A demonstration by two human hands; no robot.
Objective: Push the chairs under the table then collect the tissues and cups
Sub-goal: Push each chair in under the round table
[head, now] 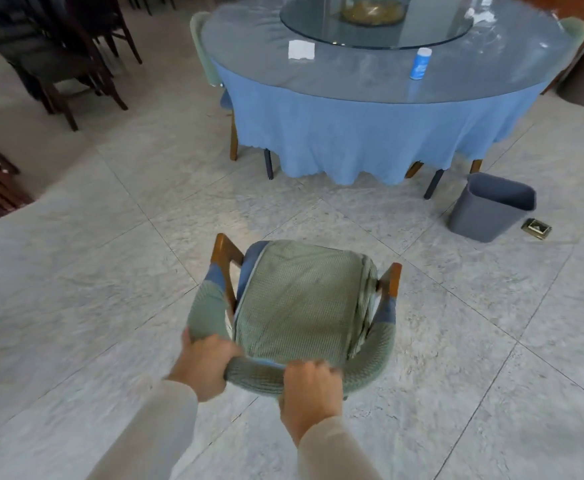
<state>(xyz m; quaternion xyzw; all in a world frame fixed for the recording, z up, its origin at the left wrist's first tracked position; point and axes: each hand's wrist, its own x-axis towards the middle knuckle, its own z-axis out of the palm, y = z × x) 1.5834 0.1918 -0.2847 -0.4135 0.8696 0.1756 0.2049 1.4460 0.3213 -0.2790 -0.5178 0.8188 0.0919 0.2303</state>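
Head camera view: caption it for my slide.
Left hand and right hand grip a green chair facing a round table bearing a tissue and cup.

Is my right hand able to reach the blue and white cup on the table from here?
Probably not. The right hand grips the backrest of the chair, and the cup stands on the table well beyond the chair, with a stretch of open floor between.

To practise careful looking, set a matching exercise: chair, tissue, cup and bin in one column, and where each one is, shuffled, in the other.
1 chair
2 tissue
3 cup
4 bin

A on the floor beside the table
B flat on the table
C gripped by the left hand and right hand
D upright near the table's edge

Pairs: 1-C, 2-B, 3-D, 4-A
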